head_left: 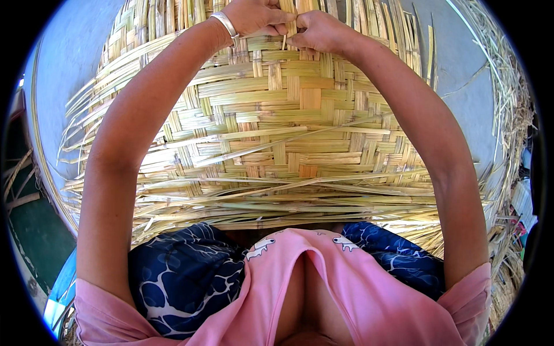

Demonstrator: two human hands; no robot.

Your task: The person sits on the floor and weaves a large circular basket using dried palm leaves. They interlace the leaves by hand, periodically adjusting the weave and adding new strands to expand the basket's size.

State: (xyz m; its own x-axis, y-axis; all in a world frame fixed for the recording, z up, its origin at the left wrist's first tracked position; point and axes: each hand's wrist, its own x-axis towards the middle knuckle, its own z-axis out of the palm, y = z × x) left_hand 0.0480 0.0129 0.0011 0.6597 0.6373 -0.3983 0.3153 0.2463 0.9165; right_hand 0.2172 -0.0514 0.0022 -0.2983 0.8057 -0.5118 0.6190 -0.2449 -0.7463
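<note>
Both my arms reach forward to the far edge of the view, over a large woven mat [277, 78] of flat yellow-green split cane strips. My left hand [251, 16], with a silver bangle at its wrist, is closed, fingers pinched on an upright cane strip [287, 7]. Pressed up close beside it, my right hand [322, 32] is closed on the same strip, thumb and fingers low against the weave. The fingertips of both hands partly cover the strip where it meets the mat. Unwoven strip ends fan out beyond the hands and at the mat's left side.
Long loose cane strips [288, 199] lie across the mat's near side, by my lap. A heap of thin straw-like scraps [508, 104] runs along the right edge. Grey floor [456, 63] surrounds the mat. At the lower left are a dark green surface [37, 242] and something blue [60, 294].
</note>
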